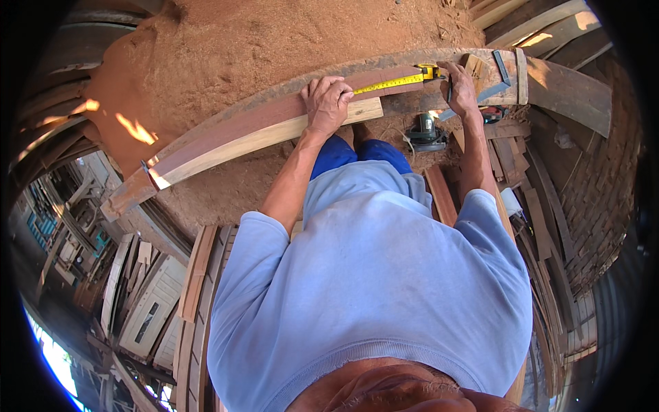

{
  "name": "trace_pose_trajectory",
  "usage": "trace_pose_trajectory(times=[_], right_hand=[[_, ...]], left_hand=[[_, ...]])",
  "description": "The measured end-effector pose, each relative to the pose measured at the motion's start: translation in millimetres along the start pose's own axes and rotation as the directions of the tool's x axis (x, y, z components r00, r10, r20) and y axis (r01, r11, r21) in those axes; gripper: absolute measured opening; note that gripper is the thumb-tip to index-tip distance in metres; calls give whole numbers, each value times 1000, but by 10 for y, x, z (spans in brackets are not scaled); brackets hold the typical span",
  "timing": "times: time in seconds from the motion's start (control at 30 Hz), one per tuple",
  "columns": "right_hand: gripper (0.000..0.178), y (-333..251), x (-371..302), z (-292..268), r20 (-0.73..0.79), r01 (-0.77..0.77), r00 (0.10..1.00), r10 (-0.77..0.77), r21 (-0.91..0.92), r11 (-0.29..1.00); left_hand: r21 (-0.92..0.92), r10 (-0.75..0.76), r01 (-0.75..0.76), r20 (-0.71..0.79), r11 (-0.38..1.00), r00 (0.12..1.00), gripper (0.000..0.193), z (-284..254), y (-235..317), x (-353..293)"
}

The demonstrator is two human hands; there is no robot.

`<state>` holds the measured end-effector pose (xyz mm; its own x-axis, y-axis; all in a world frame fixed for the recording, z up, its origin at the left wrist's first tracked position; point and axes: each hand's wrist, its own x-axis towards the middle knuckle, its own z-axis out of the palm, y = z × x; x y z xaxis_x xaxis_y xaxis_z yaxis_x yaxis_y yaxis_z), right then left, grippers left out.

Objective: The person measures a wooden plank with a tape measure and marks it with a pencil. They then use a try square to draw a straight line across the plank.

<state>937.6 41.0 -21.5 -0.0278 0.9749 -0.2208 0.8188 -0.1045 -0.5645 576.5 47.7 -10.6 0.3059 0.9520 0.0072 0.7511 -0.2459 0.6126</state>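
Note:
A long reddish-brown board (pixel 264 117) with a pale near edge lies across a heavier beam (pixel 559 86). Along its top runs the pulled-out yellow blade of a tape measure (pixel 430 71), whose yellow and black case sits toward the right. My left hand (pixel 327 103) is closed at the blade's left end, pressing on the board. Beside the case, my right hand (pixel 461 88) has its fingers curled, with a thin dark pencil-like stick between them. Its fingertips reach the case's right side; whether they grip it is unclear.
A metal square (pixel 502 67) and a small wood block (pixel 476 66) lie on the beam to the right. Below it stands a dark power tool (pixel 427 134) with a cable. Sawdust (pixel 274 34) covers the ground beyond. Stacked planks (pixel 195 288) flank me on both sides.

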Motion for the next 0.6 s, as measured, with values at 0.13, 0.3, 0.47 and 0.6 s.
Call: trace_pose_trajectory(times=[0.13,0.3,0.47,0.6], right_hand=[[55,195,52,240,28,151,989,-148,-137,979],[45,87,191,213,166,71,985,-57,-82,994],[38,-53,-26,-121,136,14,991,9,-164,986],[36,-272,-287,-430,116,-12,993,26,-127,992]], left_hand=[[-3,2,-2,4,1000,1000,6,-20,25,14],[6,-9,9,21,1000,1000,8,-68,53,22],[-33,-49,58,212,998,976,10,-310,160,270],[-160,-128,204,392,966,911,16,-583,630,618]])
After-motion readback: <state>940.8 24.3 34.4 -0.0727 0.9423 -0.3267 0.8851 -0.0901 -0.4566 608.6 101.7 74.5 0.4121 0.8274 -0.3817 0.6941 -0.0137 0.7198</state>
